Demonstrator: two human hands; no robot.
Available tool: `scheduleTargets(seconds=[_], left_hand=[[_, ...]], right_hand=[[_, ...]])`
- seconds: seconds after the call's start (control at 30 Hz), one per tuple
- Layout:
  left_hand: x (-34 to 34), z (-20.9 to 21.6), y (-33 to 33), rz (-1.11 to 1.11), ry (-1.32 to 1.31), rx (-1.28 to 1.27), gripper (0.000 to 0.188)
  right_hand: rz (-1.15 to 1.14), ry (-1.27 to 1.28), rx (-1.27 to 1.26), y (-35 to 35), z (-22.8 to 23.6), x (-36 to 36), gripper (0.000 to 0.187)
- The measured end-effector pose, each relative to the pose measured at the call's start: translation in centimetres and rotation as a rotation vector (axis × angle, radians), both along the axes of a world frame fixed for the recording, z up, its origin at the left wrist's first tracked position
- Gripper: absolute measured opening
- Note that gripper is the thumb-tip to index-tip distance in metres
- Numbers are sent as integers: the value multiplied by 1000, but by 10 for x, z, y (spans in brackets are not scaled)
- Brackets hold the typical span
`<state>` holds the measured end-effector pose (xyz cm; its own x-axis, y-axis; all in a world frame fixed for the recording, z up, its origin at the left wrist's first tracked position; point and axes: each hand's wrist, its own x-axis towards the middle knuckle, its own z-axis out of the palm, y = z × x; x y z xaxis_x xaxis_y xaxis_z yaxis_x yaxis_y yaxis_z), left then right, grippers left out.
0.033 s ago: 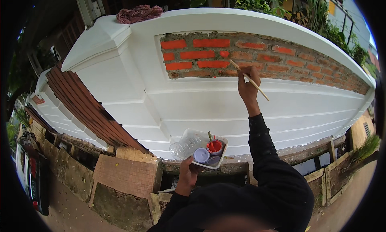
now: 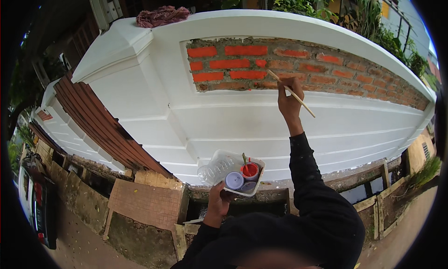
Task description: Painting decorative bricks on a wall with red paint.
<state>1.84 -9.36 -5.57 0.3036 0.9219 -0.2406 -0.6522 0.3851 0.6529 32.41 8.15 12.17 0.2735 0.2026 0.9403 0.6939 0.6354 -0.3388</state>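
My right hand (image 2: 290,101) is closed around a thin wooden paintbrush (image 2: 305,106), its tip against the brick panel (image 2: 315,68) set in the white wall. Bricks at the panel's left end are bright orange-red, such as this painted brick (image 2: 246,50); farther right most look duller and weathered. Lower down, my left hand (image 2: 217,204) grips a clear plastic tub (image 2: 219,157) by its near side. Inside it stand an open pot of red paint (image 2: 249,169) with a green-handled brush (image 2: 244,160) in it, and a pot with a pale lilac lid (image 2: 234,180).
A crumpled maroon cloth (image 2: 162,16) lies on top of the white wall (image 2: 224,120). Below the wall runs an open drain (image 2: 254,207), with a paved slab (image 2: 144,203) across it at left. A brown corrugated gate (image 2: 102,124) and a parked car (image 2: 39,206) are farther left.
My right hand and the paintbrush have shifted very slightly to the right along the bricks. My left hand and the tub stay in place.
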Motion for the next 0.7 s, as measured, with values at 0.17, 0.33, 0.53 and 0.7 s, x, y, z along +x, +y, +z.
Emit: scheduleTargets(seconds=[0.17,0.33,0.53,0.7], left_hand=[[2,-3,2,1,-60,-26,43],[5,3,-2,25,-64,-21,41],[6,4,3,21,-76,-24,40],[2,-7,7,-18,-24,17,51]], right_hand=[[56,1,-34,2,2,-1,16],[59,38,-2,1,1,0,16],[27,6,-33,-2,0,2,17],[35,-35,-39,-1,0,3,17]])
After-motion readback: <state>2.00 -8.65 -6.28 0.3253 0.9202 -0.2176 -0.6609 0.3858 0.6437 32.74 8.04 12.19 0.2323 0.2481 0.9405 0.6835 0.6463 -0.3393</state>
